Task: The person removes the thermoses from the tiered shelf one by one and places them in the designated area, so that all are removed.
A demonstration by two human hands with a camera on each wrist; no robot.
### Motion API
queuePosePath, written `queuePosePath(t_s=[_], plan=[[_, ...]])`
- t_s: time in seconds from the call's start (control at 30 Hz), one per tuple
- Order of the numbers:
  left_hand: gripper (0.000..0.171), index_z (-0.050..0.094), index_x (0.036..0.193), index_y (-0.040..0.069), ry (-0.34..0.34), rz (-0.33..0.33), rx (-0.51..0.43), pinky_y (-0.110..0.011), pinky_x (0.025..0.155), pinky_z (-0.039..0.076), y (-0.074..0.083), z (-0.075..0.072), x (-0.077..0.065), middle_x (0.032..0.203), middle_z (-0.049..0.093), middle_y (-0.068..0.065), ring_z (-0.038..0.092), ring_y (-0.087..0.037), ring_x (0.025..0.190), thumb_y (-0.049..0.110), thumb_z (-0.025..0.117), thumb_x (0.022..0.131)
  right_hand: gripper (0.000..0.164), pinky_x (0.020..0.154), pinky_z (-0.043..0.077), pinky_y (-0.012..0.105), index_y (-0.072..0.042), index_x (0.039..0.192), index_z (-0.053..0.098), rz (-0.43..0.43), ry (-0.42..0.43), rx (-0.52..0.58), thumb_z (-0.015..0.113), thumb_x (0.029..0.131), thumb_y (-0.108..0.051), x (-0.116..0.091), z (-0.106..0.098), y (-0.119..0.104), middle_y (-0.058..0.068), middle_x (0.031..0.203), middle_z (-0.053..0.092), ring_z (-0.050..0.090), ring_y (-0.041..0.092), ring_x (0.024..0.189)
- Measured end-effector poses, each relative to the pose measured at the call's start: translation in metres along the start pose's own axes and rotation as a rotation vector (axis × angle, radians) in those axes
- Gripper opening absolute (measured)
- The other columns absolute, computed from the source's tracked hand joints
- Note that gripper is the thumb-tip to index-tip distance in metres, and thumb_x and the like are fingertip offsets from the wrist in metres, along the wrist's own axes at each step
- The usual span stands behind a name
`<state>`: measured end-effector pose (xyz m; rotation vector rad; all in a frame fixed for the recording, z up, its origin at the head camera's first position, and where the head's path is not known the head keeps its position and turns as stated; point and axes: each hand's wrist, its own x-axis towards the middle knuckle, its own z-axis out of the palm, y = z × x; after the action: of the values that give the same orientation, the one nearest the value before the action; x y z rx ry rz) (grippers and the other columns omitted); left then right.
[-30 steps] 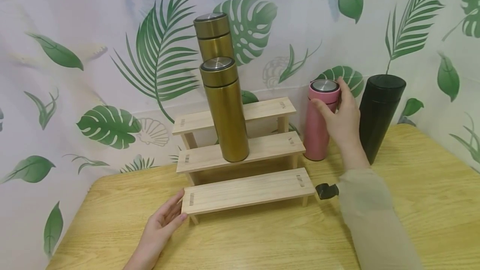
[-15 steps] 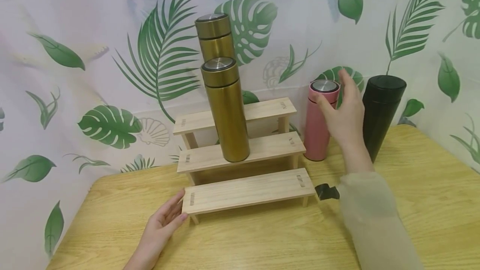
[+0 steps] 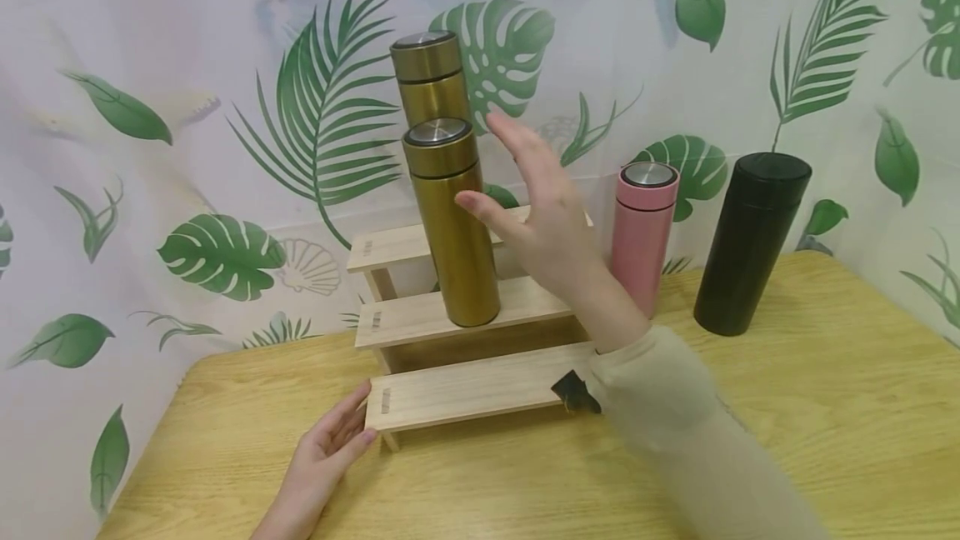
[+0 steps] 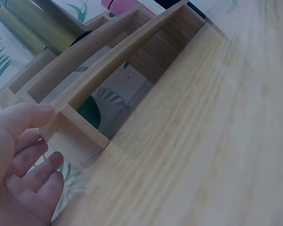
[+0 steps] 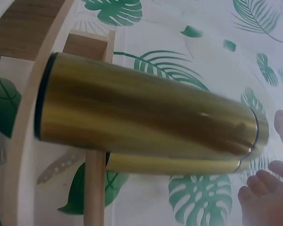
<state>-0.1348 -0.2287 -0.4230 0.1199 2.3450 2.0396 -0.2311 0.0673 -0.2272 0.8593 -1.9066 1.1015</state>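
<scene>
A three-step wooden display stand [image 3: 480, 390] stands on the table, its lowest step in front. My left hand [image 3: 322, 448] holds the left end of that step, thumb at the front corner and index finger along the end. On the middle step stands an upright gold thermos flask [image 3: 456, 248]; a second gold flask [image 3: 431, 94] rises behind it, its lower part hidden. My right hand [image 3: 551, 219] is just right of the front flask, thumb and fingers spread apart with nothing between them. In the right wrist view its fingers [image 5: 259, 188] are near the flask's lid end.
Right of the stand, a pink thermos flask [image 3: 647, 232] stands on the wooden table [image 3: 480, 490], partly behind the right forearm. Further right is a taller black flask [image 3: 753, 244]. A black strap piece [image 3: 576, 392] hangs by the right sleeve. A leaf-patterned cloth [image 3: 225, 148] covers the wall behind.
My right hand has let go of the pink flask and moved left to the front gold flask. The left hand stays at the stand's end.
</scene>
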Motion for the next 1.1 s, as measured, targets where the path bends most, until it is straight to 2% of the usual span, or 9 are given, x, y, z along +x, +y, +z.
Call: queuePosePath(t_s=[0.13,0.3,0.47,0.6,0.67,0.8,0.9,1.03,1.1], plan=[[0.059,0.042,0.144,0.01,-0.001,0.005,-0.007,-0.025,0.096,0.045,0.0,0.0,0.0,0.146,0.04,-0.008,0.042,-0.021,0.13,0.016,0.067,0.09,0.074,0.115,0.018,0.03,-0.005,0.147,0.034,-0.009,-0.059,-0.025,0.072,0.087,-0.024,0.013,0.011,-0.005,0.007,0.152,0.032,0.022,0.011,0.14],[0.06,0.041,0.145,0.011,-0.007,-0.004,-0.006,-0.025,0.097,0.044,0.0,0.0,0.0,0.146,0.04,-0.008,0.042,-0.019,0.129,0.016,0.067,0.09,0.07,0.114,0.018,0.031,-0.004,0.144,0.039,-0.007,-0.081,-0.041,0.072,0.087,-0.025,0.016,0.016,-0.006,0.01,0.15,0.035,0.025,0.014,0.139],[0.061,0.041,0.145,0.011,-0.007,-0.01,-0.009,-0.026,0.096,0.045,-0.001,0.0,0.001,0.145,0.041,-0.008,0.042,-0.019,0.13,0.017,0.067,0.09,0.066,0.11,0.029,0.028,0.0,0.134,0.042,-0.002,-0.022,-0.005,0.076,0.083,-0.024,0.016,0.015,-0.009,0.014,0.141,0.037,0.033,0.016,0.132],[0.06,0.041,0.145,0.012,-0.006,-0.011,-0.008,-0.027,0.096,0.045,-0.001,0.0,0.001,0.145,0.041,-0.008,0.042,-0.02,0.13,0.017,0.067,0.091,0.061,0.099,0.043,0.03,0.0,0.125,0.042,0.035,0.057,0.044,0.078,0.081,-0.022,0.013,0.011,-0.013,0.014,0.132,0.038,0.042,0.019,0.121],[0.06,0.041,0.145,0.012,-0.006,-0.012,-0.009,-0.027,0.096,0.045,-0.001,0.0,0.0,0.145,0.041,-0.008,0.042,-0.02,0.13,0.017,0.067,0.091,0.061,0.096,0.046,0.032,0.0,0.123,0.041,0.056,0.083,0.057,0.079,0.08,-0.021,0.011,0.009,-0.014,0.014,0.13,0.038,0.044,0.021,0.117],[0.06,0.041,0.145,0.012,-0.005,-0.012,-0.011,-0.027,0.096,0.045,-0.002,0.0,0.0,0.145,0.04,-0.008,0.042,-0.02,0.13,0.017,0.067,0.091,0.07,0.097,0.045,0.029,-0.003,0.134,0.038,0.157,0.046,0.09,0.078,0.081,-0.025,0.005,0.001,-0.017,0.011,0.132,0.041,0.047,0.02,0.117],[0.06,0.041,0.145,0.012,-0.004,-0.011,-0.01,-0.027,0.096,0.045,-0.002,0.0,0.0,0.145,0.041,-0.009,0.042,-0.02,0.129,0.016,0.067,0.091,0.08,0.101,0.042,0.026,-0.008,0.143,0.034,0.232,-0.01,0.131,0.073,0.083,-0.042,0.0,-0.005,-0.018,0.008,0.136,0.044,0.049,0.016,0.119],[0.06,0.041,0.145,0.012,-0.003,-0.012,-0.009,-0.027,0.096,0.045,-0.002,0.0,0.0,0.145,0.041,-0.009,0.043,-0.019,0.129,0.016,0.067,0.091,0.089,0.102,0.041,0.027,-0.008,0.145,0.034,0.239,-0.018,0.2,0.067,0.08,-0.059,-0.007,-0.012,-0.018,0.008,0.137,0.046,0.05,0.016,0.119],[0.06,0.041,0.145,0.012,-0.002,-0.015,-0.008,-0.027,0.096,0.045,-0.002,0.0,0.0,0.145,0.042,-0.008,0.043,-0.019,0.129,0.017,0.067,0.091,0.085,0.102,0.041,0.027,-0.006,0.144,0.035,0.235,-0.005,0.217,0.07,0.081,-0.052,-0.012,-0.016,-0.019,0.008,0.137,0.047,0.051,0.016,0.119]])
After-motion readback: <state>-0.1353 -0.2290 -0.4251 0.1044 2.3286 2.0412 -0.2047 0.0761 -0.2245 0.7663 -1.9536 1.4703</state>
